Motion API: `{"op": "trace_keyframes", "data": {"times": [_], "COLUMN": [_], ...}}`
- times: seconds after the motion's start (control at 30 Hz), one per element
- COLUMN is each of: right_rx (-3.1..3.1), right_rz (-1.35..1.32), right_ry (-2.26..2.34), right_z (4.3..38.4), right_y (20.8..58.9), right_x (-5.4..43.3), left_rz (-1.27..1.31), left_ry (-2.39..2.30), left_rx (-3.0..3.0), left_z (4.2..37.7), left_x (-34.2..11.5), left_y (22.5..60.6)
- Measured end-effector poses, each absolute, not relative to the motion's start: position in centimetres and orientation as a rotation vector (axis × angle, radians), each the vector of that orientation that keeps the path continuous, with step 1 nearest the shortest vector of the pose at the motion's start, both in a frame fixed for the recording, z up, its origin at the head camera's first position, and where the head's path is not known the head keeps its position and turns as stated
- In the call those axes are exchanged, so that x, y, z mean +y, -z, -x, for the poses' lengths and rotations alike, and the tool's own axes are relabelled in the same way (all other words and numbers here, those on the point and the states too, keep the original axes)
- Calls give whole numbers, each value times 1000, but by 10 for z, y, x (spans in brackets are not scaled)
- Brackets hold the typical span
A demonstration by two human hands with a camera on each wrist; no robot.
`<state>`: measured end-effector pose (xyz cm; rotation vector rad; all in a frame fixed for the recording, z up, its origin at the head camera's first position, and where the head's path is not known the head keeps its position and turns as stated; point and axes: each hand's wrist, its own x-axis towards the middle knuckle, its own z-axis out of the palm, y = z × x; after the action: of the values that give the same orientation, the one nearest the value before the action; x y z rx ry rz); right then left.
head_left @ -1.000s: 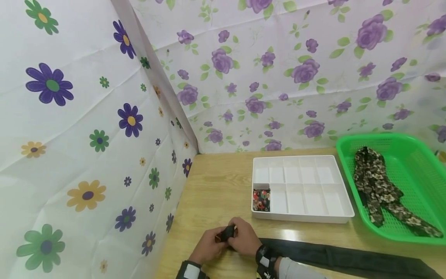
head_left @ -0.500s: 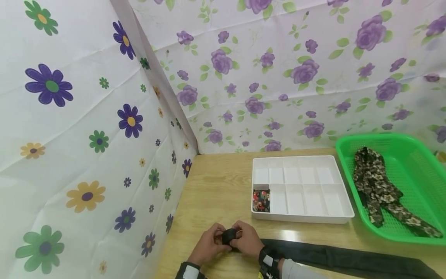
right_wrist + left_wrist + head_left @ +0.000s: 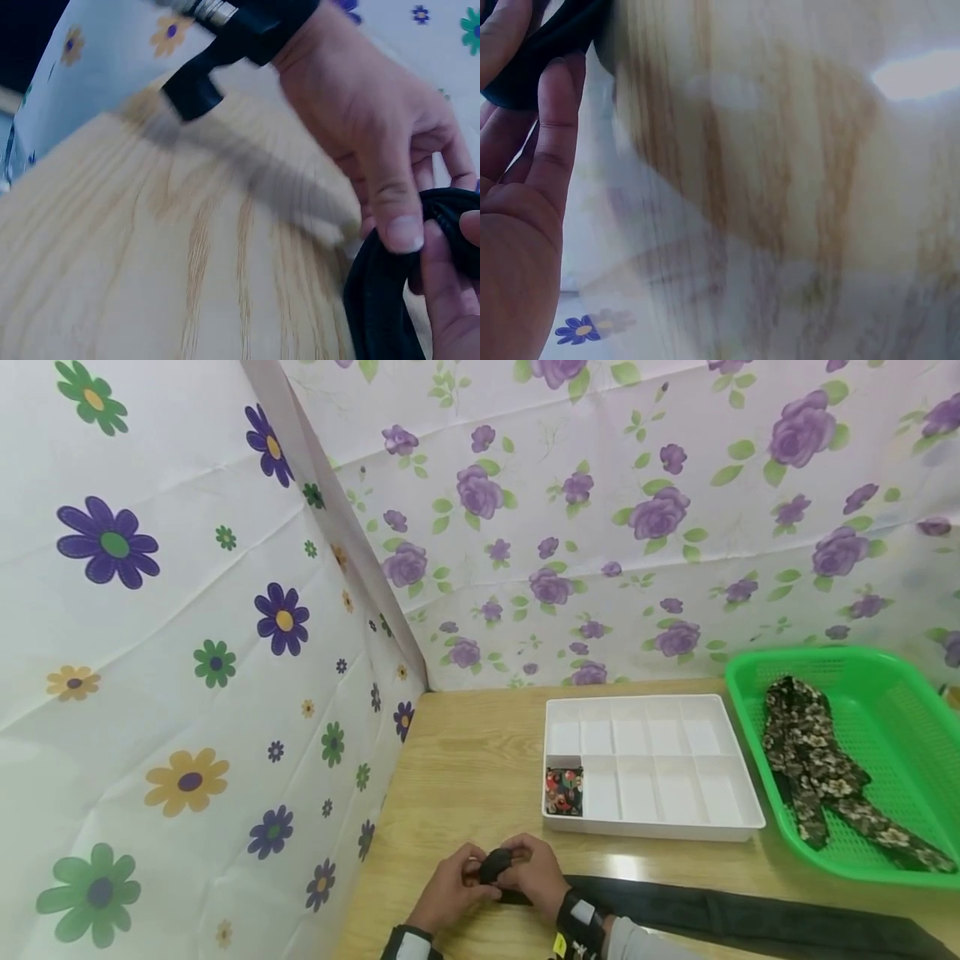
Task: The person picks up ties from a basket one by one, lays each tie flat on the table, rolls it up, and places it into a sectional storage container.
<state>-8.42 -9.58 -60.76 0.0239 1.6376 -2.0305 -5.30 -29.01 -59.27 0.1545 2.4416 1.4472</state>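
Observation:
A long black cloth strip point(image 3: 720, 910) lies across the front of the table, one end wound into a small roll point(image 3: 495, 867). My left hand point(image 3: 450, 889) pinches the roll's left side between thumb and fingers. On the other side, my right hand point(image 3: 538, 878) grips the roll where the flat strip runs into it. In the right wrist view, the left thumb presses on the black band point(image 3: 375, 307) while the right fingers point(image 3: 442, 285) hold the coil. Fingertips of the left hand point(image 3: 525, 165) curl against the dark cloth point(image 3: 547, 60) in the left wrist view.
A white divided tray point(image 3: 652, 832) stands behind the hands, with a folded patterned cloth point(image 3: 564, 792) in its front left compartment. To the right, a green basket point(image 3: 900, 685) holds a dark floral cloth point(image 3: 810, 752). Flowered sheets point(image 3: 540, 510) hang at the back and left.
Both hands stay near the same spot, fingers shifting around the roll. The roll has turned in their grip, and more of the black strip shows beneath the right hand.

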Motion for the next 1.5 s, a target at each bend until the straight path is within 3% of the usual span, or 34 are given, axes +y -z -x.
{"op": "trace_keyframes", "data": {"times": [0.3,0.57,0.83,1.5], "right_rx": [1519,2069,2292,2465], "right_rz": [-98,370,671,804], "right_ry": [2073,1735,1585,1251], "right_z": [85,85,78,73], "right_y": [611,618,626,629], "right_x": [-92,-90,-95,-98], "left_rz": [-128,-100,-185,-162], "left_ry": [-1269,-1347,-1321,-1255], "left_rx": [2681,2589,2560,2572], "left_z": [52,50,48,48], "left_x": [-285,-293,-303,-308], "left_y": [578,586,598,596]}}
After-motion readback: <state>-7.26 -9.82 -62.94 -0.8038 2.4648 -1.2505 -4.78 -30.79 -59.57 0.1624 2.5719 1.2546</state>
